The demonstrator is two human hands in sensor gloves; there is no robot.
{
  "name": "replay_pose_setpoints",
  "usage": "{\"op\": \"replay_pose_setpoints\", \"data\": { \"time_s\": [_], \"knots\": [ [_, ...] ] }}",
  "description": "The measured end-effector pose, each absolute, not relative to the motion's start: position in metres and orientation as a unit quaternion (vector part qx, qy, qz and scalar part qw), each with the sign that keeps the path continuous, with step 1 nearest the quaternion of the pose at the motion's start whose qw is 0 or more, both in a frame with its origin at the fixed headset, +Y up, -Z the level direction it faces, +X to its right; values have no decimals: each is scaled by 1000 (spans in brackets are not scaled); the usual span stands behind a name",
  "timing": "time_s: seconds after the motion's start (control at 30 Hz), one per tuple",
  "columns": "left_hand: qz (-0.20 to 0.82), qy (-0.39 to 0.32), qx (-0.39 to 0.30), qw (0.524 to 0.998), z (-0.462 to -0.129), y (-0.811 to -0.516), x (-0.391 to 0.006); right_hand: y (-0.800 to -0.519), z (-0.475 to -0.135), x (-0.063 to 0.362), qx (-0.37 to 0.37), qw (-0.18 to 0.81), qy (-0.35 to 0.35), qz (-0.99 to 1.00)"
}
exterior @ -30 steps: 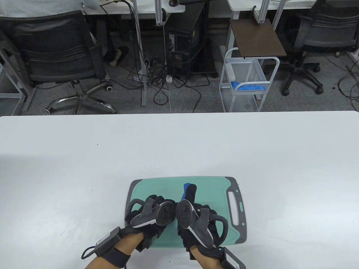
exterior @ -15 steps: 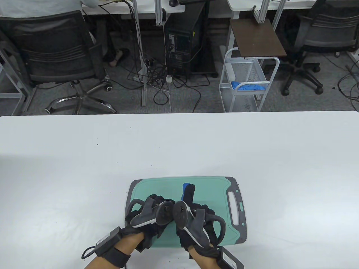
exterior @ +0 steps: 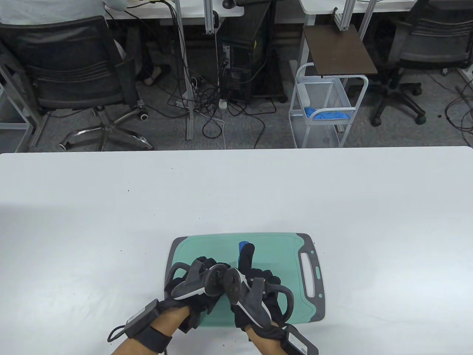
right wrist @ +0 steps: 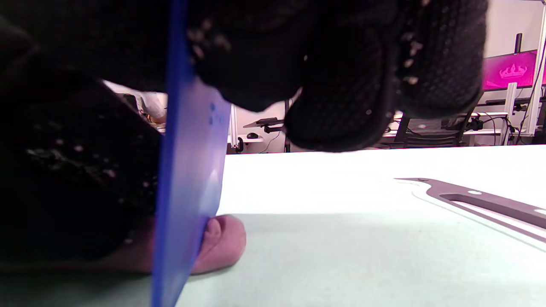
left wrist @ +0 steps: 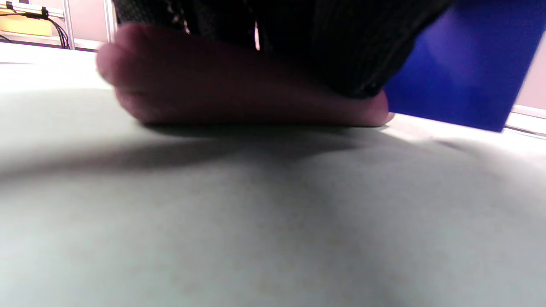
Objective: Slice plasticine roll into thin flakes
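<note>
While your left hand (exterior: 201,283) presses the plasticine roll (left wrist: 239,85) down on the cutting board (exterior: 281,255) at lower centre, your right hand (exterior: 255,292) grips the blue blade (right wrist: 187,170) at its end. No flakes show, so slicing looks barely started.

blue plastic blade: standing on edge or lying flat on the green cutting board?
On edge. In the right wrist view the blue plastic blade stands near vertical, across the end of the pinkish plasticine roll lying on the green cutting board.

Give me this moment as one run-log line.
left hand: presses roll onto cutting board | right hand: holds blue blade, edge down on roll near its end | flakes: none visible
</note>
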State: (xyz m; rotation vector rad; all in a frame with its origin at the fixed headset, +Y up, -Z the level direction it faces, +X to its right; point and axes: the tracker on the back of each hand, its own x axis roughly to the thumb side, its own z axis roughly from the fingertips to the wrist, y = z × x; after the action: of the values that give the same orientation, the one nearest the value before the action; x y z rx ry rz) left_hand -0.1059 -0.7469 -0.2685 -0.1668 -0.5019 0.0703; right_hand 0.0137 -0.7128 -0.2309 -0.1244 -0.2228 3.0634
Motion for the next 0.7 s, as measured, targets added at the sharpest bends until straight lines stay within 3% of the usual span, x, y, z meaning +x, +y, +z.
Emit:
{"op": "replay_pose_setpoints", "data": {
  "time_s": [0.7],
  "knots": [
    [50,-250,-91,963,-272,-749,-112,-723,-249,18,-40,36,-50,997]
  ]
}}
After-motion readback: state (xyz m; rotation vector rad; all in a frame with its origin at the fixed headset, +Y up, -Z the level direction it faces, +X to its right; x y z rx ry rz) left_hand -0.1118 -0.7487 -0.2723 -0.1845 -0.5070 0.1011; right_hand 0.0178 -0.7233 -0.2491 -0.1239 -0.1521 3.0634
